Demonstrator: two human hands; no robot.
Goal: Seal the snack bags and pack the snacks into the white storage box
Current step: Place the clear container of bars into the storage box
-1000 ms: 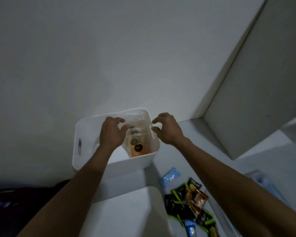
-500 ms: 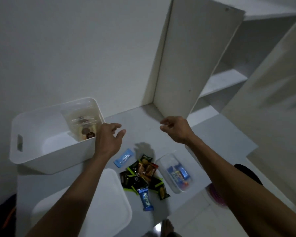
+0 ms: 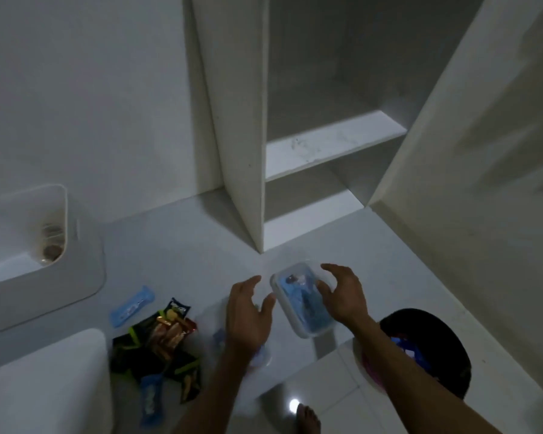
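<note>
The white storage box (image 3: pixel 85 261) stands at the left on the white surface, with a clear tub of snacks (image 3: pixel 52 245) leaning in its right corner. A second clear container (image 3: pixel 298 299) with blue packets inside is just above the surface at centre. My right hand (image 3: pixel 342 296) grips its right side, thumb over the top. My left hand (image 3: pixel 248 311) hovers open beside its left edge, fingers spread, not clearly touching it. Loose snack packets (image 3: pixel 163 339) lie in a pile left of my left arm, with a light blue packet (image 3: pixel 132 305) apart from them.
A white lid (image 3: pixel 44 386) lies at the bottom left. An open white shelf unit (image 3: pixel 333 142) rises behind the surface, its upright panel (image 3: pixel 242 151) close to the container. A black round object (image 3: pixel 436 349) with pink inside sits on the floor at right.
My view has swung right, away from the box. Both hands left the box area. My right hand took hold of the clear container with blue packets, and my left hand came beside it.
</note>
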